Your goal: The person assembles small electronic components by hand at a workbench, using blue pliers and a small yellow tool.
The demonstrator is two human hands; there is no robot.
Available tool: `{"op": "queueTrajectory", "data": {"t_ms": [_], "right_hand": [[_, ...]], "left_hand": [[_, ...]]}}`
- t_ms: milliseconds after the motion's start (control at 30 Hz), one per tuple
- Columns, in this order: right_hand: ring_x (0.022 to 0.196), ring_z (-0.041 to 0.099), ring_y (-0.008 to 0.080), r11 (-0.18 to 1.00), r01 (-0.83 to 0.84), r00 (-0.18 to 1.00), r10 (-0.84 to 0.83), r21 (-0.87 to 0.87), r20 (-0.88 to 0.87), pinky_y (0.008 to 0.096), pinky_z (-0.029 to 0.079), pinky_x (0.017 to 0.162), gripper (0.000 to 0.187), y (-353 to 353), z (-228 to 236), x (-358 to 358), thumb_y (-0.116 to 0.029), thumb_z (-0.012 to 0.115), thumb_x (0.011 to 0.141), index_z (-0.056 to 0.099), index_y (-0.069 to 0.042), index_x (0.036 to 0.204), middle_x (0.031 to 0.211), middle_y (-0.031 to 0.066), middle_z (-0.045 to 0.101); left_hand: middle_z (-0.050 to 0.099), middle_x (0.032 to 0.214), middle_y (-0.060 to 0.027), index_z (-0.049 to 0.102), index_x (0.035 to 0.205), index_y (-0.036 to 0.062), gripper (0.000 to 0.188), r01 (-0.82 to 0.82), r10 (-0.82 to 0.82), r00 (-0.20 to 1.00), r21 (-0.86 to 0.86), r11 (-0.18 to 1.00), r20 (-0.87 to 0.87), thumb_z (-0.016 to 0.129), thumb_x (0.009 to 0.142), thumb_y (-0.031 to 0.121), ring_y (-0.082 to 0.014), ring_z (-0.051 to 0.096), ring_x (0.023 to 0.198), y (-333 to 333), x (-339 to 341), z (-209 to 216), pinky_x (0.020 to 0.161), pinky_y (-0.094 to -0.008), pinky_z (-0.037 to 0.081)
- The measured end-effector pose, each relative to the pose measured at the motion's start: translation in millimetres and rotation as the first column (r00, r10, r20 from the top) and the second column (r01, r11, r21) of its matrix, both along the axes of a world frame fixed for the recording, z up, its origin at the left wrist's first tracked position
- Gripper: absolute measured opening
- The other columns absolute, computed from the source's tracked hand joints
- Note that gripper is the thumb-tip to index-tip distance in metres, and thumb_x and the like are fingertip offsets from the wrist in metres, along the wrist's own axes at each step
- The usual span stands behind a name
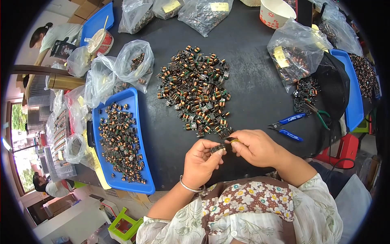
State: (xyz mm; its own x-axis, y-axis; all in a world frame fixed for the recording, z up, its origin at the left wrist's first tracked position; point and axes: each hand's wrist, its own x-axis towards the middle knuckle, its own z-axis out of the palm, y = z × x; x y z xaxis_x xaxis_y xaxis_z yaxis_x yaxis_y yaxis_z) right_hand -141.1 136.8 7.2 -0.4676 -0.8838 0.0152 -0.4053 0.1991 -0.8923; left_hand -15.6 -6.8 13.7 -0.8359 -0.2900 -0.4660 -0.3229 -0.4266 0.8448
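Between the thumb and fingers of my left hand (202, 160) is a small dark coil component (218, 149) with pins. My right hand (256, 148) is closed round a small tool with a yellow handle (234, 141); its thin dark tip points toward the component, and its exact kind is hidden by my fingers. Just beyond both hands lies a large loose pile of copper-wound coil components (197, 87). To the left stands a blue tray (144, 162) holding many similar components. Blue-handled cutters (290, 119) lie spread apart to the right of my right hand.
Green-handled pliers (321, 116) and a small heap of dark components (304, 93) lie at the right, beside a plastic bag of parts (293, 53). Further bags (134, 61) stand left and along the far edge. A paper bowl (276, 15) sits far right. Another blue tray (352, 101) stands rightmost.
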Motion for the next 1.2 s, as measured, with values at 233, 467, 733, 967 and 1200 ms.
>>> {"op": "queueTrajectory", "data": {"t_ms": [233, 467, 733, 967, 1200], "right_hand": [[0.057, 0.058, 0.0301, 0.997, -0.031, 0.985, 0.042, 0.071, -0.166, 0.0398, 0.043, 0.049, 0.011, 0.0, 10.2, 5.6, -0.016, 0.054, 0.081, 0.053, -0.005, 0.082, 0.062, 0.0096, 0.058], [0.055, 0.059, 0.0288, 0.997, -0.007, 0.948, 0.033, 0.083, -0.318, 0.0391, 0.045, 0.049, 0.012, 0.2, 11.4, 8.1, -0.016, 0.055, 0.079, 0.050, -0.005, 0.076, 0.060, 0.0095, 0.058], [0.056, 0.059, 0.0295, 0.982, -0.046, 0.952, 0.099, 0.185, -0.289, 0.0403, 0.045, 0.050, 0.014, -0.5, 12.6, 10.5, -0.016, 0.053, 0.081, 0.049, -0.004, 0.075, 0.061, 0.0107, 0.058], [0.057, 0.057, 0.0325, 0.950, -0.226, 0.913, 0.130, 0.214, 0.386, 0.0401, 0.045, 0.053, 0.015, -6.2, 21.0, -1.3, -0.014, 0.046, 0.086, 0.053, -0.002, 0.079, 0.063, 0.0137, 0.057], [0.062, 0.060, 0.0229, 0.984, 0.179, 0.945, -0.169, 0.010, -0.281, 0.0317, 0.048, 0.054, 0.013, -5.7, -3.1, -5.9, -0.008, 0.059, 0.078, 0.054, -0.002, 0.088, 0.077, 0.0082, 0.058]], "left_hand": [[0.061, 0.083, -0.0090, 0.051, 0.092, -0.0002, 0.014, 0.000, -0.011, 0.999, -0.221, 0.975, -0.049, 0.057, 0.080, -0.004, -0.0076, 0.057, 0.064, 1.2, 1.7, -10.4, 0.053, -0.0174, 0.046], [0.060, 0.086, -0.0065, 0.053, 0.090, -0.0018, 0.014, 0.063, -0.111, 0.992, -0.541, 0.839, -0.057, 0.059, 0.078, -0.005, -0.0071, 0.056, 0.068, 0.7, 1.1, -11.4, 0.057, -0.0180, 0.046], [0.061, 0.078, -0.0080, 0.056, 0.083, 0.0005, 0.017, -0.012, -0.148, 0.980, -0.785, 0.620, -0.132, 0.066, 0.069, -0.001, -0.0103, 0.056, 0.062, 2.6, -4.2, -2.5, 0.055, -0.0207, 0.045], [0.061, 0.079, -0.0084, 0.055, 0.084, 0.0006, 0.017, -0.012, -0.172, 0.975, -0.814, 0.580, -0.137, 0.065, 0.070, -0.001, -0.0112, 0.057, 0.062, -0.8, 0.8, -3.7, 0.055, -0.0216, 0.046], [0.059, 0.083, -0.0078, 0.048, 0.092, 0.0019, 0.012, -0.059, 0.068, 0.994, 0.112, 0.992, -0.080, 0.053, 0.081, -0.001, -0.0104, 0.055, 0.066, -22.4, 6.0, 0.6, 0.053, -0.0195, 0.044]]}}
